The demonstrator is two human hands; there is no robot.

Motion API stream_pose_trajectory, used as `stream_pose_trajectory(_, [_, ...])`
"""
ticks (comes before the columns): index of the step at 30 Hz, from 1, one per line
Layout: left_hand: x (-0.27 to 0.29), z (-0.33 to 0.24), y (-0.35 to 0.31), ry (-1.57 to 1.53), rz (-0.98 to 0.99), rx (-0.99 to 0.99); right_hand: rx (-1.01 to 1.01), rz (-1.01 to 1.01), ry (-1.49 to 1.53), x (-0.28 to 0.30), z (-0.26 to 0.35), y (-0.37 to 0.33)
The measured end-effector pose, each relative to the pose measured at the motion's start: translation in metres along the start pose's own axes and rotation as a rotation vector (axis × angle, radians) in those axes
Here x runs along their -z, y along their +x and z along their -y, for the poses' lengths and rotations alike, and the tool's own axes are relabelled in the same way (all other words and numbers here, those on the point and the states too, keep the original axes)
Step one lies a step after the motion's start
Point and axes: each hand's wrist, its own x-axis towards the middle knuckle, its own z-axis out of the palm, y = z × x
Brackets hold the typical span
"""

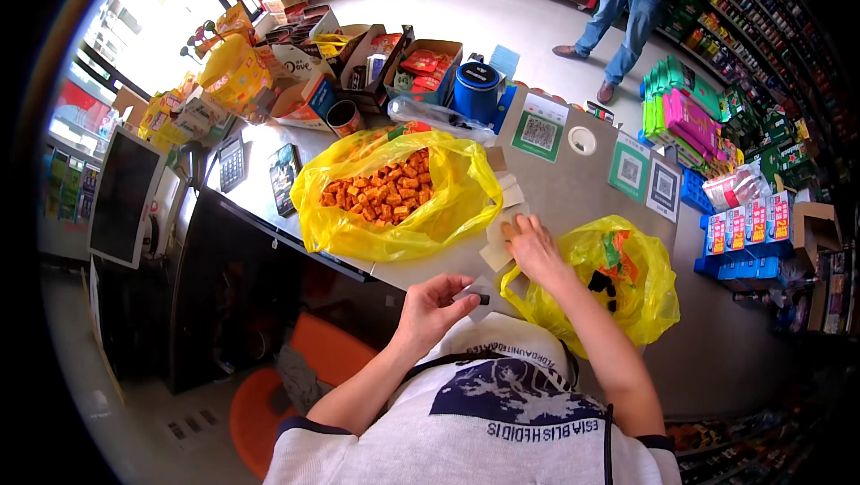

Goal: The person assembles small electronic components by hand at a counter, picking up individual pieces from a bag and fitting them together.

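My left hand [433,306] pinches a small card [476,295] in its fingers at lower centre, while my right hand [532,248] rests flat-fingered on paper slips [498,248] on the surface [573,189], holding nothing.

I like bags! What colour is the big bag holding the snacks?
The big bag is bright yellow, seen in the head view.

Two yellow plastic bags are present on the counter: one large bag [394,194] holding orange snack pieces and one smaller bag [618,274]. Three square code placards [540,133] stand on the surface. One blue cylindrical container [476,89] and one calculator [232,163] are also present.
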Motion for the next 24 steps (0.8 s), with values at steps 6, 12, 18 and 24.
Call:
stream_pose_trajectory(6, [0.000, -0.005, 0.000, -0.030, -0.010, -0.011, 0.100, -0.057, 0.000, 0.002, 0.009, -0.012])
stream_pose_trajectory(12, [-0.008, -0.007, 0.004, -0.019, 0.002, 0.011, 0.108, 0.005, 0.059, -0.007, 0.015, -0.026])
stream_pose_trajectory(18, [-0.023, -0.016, 0.007, -0.076, 0.000, -0.015, -0.067, -0.278, 0.749, 0.040, 0.036, -0.055])
stream_pose_trajectory(24, [-0.046, -0.020, 0.012, -0.057, 0.103, -0.029, -0.228, -0.226, 1.633, 0.084, 0.046, -0.111])
